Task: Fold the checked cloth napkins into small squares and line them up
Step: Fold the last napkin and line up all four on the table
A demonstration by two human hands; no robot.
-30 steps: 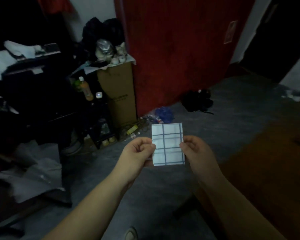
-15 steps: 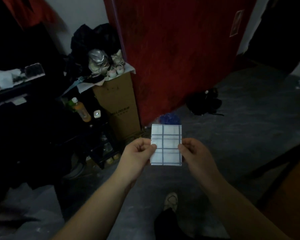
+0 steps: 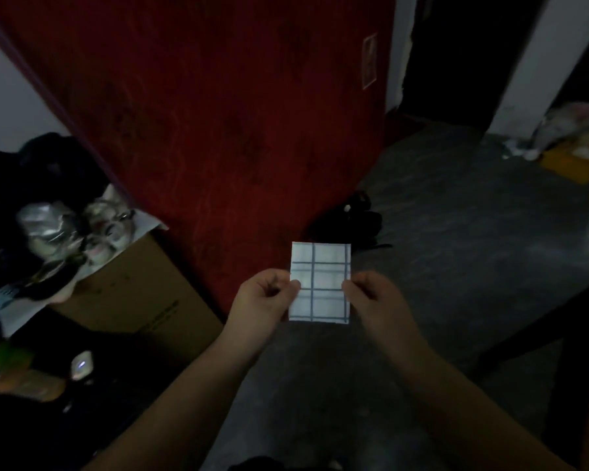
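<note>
**Pinching a folded checked napkin point(image 3: 319, 282) by its two side edges**

A small white napkin crossed with blue check lines is held up in the air, low in the middle of the head view. It is folded into an upright rectangle, somewhat taller than it is wide. It is kept clear of every surface, and the grey floor point(image 3: 456, 253) is seen behind and below it.

The napkin's left edge is pinched about halfway down by the left hand point(image 3: 264, 302). The thumb is pressed on the near face and the other fingers are curled in. The right edge is gripped at much the same height by the right hand point(image 3: 376, 299), again with the thumb in front and the fingers curled. Both bare forearms are stretched forward from the bottom of the view.

A tall red panel point(image 3: 218, 113) is seen behind the napkin. A dark bundle point(image 3: 354, 219) is lying on the floor at its foot, just beyond the napkin's top edge. To the left, a cardboard box point(image 3: 140, 300) is topped with crumpled silver foil point(image 3: 45, 222), which is too blurred to make out. A bottle point(image 3: 24, 382) is seen, blurred, at the lower left. A yellow object point(image 3: 572, 164) is lying far off at the right, near a white wall.
</note>
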